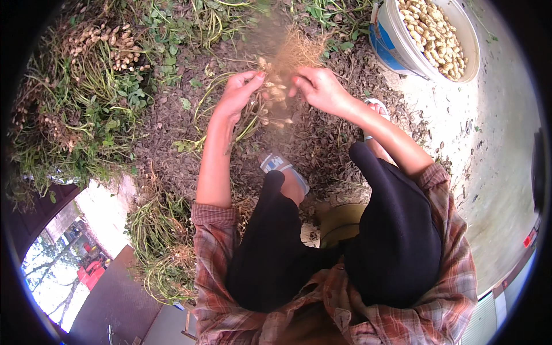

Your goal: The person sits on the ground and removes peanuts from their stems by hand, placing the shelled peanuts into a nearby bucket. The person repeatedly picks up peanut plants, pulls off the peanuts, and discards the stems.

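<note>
My left hand (243,92) grips an uprooted peanut plant, its thumb and fingers closed near the pods. Pale peanut pods (276,92) hang in a cluster between my two hands. Fine tan roots (302,47) spread out above them, while green stems (202,101) trail down past my left wrist. Beside the roots and pods is my right hand (323,90), its fingers curled inward. A blurred streak crosses the middle of the view, so whether those fingertips pinch a pod or root cannot be made out.
A white and blue bucket (388,47) holds many picked peanuts (429,36) at the upper right. Peanut plants with pods (86,86) are heaped at left; more stems (164,246) lie below. Dry leaves (172,125) cover the ground around my sandalled feet. A yellowish container (340,222) sits between my legs.
</note>
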Action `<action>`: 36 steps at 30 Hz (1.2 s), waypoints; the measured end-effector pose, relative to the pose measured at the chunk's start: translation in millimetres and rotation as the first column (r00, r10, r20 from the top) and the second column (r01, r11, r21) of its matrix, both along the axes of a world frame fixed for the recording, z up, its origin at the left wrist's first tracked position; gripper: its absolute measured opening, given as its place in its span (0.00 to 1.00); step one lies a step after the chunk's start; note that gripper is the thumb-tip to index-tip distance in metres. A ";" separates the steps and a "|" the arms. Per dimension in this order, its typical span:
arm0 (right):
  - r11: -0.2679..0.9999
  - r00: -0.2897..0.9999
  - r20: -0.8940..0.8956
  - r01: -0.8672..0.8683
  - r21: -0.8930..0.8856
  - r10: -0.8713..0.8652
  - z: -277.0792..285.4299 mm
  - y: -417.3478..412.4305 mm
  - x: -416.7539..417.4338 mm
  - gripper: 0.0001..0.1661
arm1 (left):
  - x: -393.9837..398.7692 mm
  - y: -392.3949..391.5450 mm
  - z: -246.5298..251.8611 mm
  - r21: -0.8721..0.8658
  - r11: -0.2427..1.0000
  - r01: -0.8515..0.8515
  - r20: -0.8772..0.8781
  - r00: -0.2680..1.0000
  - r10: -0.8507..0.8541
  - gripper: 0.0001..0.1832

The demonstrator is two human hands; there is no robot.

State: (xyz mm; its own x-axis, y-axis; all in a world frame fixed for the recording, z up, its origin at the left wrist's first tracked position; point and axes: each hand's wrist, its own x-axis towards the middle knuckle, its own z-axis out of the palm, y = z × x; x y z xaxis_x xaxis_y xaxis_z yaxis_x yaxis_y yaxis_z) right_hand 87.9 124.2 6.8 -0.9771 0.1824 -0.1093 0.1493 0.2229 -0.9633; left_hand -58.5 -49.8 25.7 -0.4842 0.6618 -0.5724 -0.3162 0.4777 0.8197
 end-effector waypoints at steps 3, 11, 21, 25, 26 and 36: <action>0.996 0.995 0.054 -0.084 -0.040 0.086 4.4 -3.0 -12.1 0.16 | 2.5 -1.4 -3.3 -0.003 1.000 0.017 0.003 1.000 -0.017 0.17; 0.972 0.941 0.252 -0.235 0.015 0.224 10.4 2.7 -17.3 0.19 | 15.8 1.2 -12.3 -0.008 1.000 0.010 -0.028 1.000 -0.010 0.13; 0.889 0.919 0.170 -0.276 -0.365 0.356 -14.1 21.0 19.3 0.14 | 22.2 4.3 -30.8 -0.057 0.979 -0.194 -0.112 0.976 0.187 0.13; 0.693 0.941 0.052 -0.209 -0.690 0.335 36.9 21.3 32.4 0.15 | 21.1 -4.9 -27.6 -0.085 0.992 -0.092 -0.300 0.952 0.063 0.11; 0.616 0.966 0.003 -0.162 -0.771 0.258 40.3 16.2 31.4 0.13 | 23.8 -4.5 -31.0 -0.028 0.997 -0.076 -0.284 0.957 0.065 0.10; 0.882 0.899 0.234 -0.419 0.216 0.370 -1.4 23.7 -55.9 0.29 | 54.4 4.5 -25.2 -0.104 0.992 -0.070 -0.420 0.907 0.020 0.09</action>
State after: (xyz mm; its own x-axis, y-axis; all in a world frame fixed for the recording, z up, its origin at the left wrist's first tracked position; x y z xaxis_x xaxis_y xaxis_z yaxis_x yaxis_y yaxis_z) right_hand 32.0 147.9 5.4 -0.9413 -0.1683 -0.2925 0.1626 0.5332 -0.8302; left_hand -4.1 -45.3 0.6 -0.7231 0.5759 -0.3812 0.0195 0.5688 0.8223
